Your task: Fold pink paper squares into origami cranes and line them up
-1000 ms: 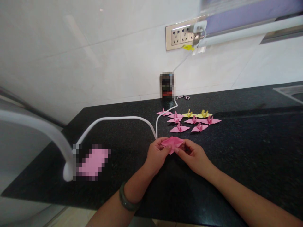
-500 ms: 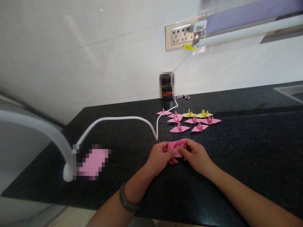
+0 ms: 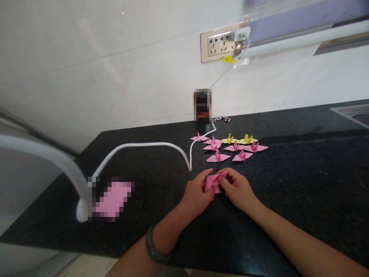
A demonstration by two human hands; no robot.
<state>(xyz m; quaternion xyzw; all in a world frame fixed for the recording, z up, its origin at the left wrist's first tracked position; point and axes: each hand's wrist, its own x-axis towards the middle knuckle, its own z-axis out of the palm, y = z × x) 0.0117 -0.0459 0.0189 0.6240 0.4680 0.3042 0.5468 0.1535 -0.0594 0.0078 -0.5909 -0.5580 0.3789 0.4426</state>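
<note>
We've pink paper (image 3: pixel 212 179) betw. both hands above the dark counter (image 3: pixel 155 177), just nearer than the folded cranes (image 3: pixel 218 157). L hand (image 3: pixel 197 197) & R hand (image 3: pixel 238 188) fingers pinch it. Looks mid-fold; next crease prob. needs edges aligned, one side steady.

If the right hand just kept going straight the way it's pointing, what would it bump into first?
The right hand would first push into the folded pink paper it pinches. Just past that, the left hand seems to lie in line, though depth is hard to judge.
</note>
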